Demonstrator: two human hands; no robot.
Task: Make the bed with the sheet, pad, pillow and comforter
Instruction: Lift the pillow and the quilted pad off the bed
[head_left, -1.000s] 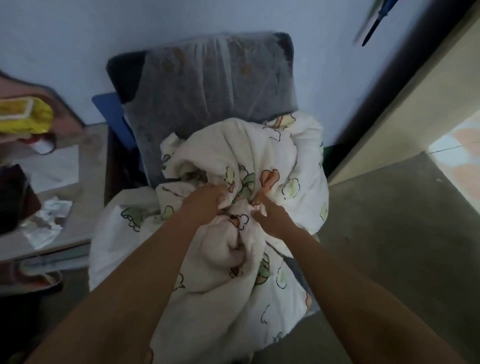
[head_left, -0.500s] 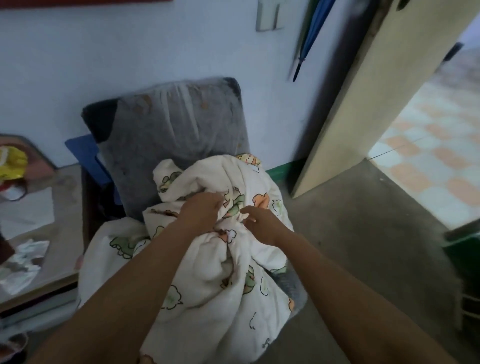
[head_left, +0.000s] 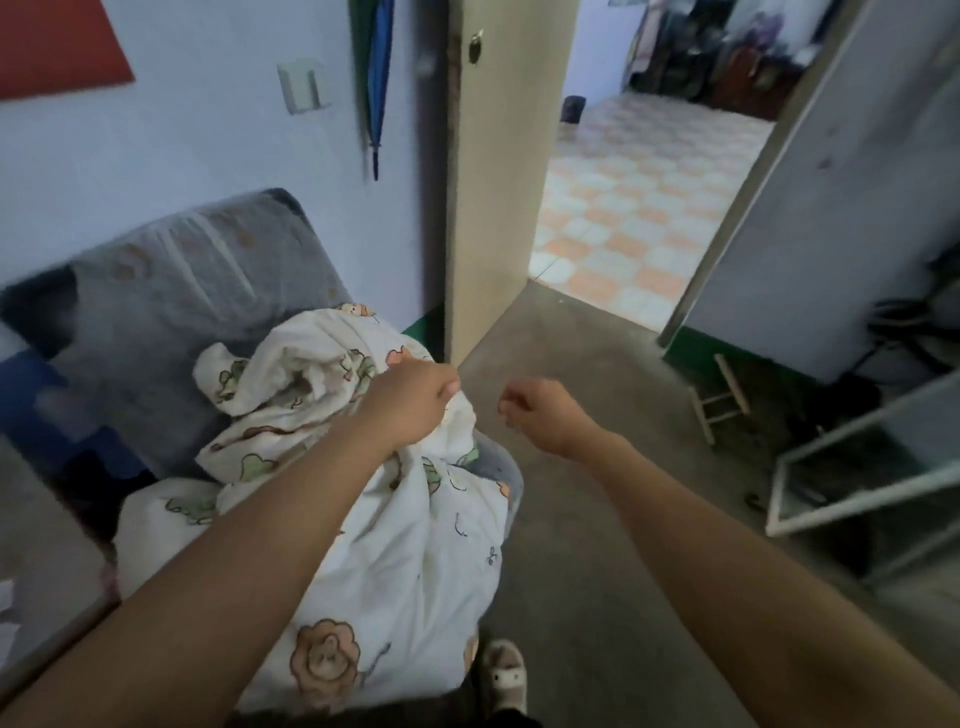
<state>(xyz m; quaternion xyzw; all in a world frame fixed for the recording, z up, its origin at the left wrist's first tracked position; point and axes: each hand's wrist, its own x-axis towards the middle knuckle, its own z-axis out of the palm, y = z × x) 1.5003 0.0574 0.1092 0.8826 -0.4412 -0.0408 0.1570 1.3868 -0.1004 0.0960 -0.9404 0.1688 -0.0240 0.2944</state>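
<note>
Left grip: the left hand (head_left: 415, 402) is closed into a fist round a gathered fold of the comforter (head_left: 395, 561), near the top of the bundle; the fingertips are buried in the cloth and cannot be seen.
Right grip: the right hand (head_left: 543, 415) is curled in on itself, with nothing held; it is seen in the air just beside the bundle, not touching it.
Comforter: white with cartoon animal prints, it is bunched into a tall heap under the left forearm, hanging down toward the floor (head_left: 597, 519) at the near side.
Pillow: a grey pillow (head_left: 197, 296) in clear wrap is propped upright behind the comforter, against the blue wall (head_left: 182, 156); the comforter's upper folds are pressed against its front.
Door: a beige door (head_left: 498, 182) is seen open just right of the pillow, with tiled flooring beyond.
Umbrella: a blue umbrella (head_left: 378, 78) is hung on the wall beside the door.
Foot: a slipper (head_left: 504, 675) is seen below the bundle.
</note>
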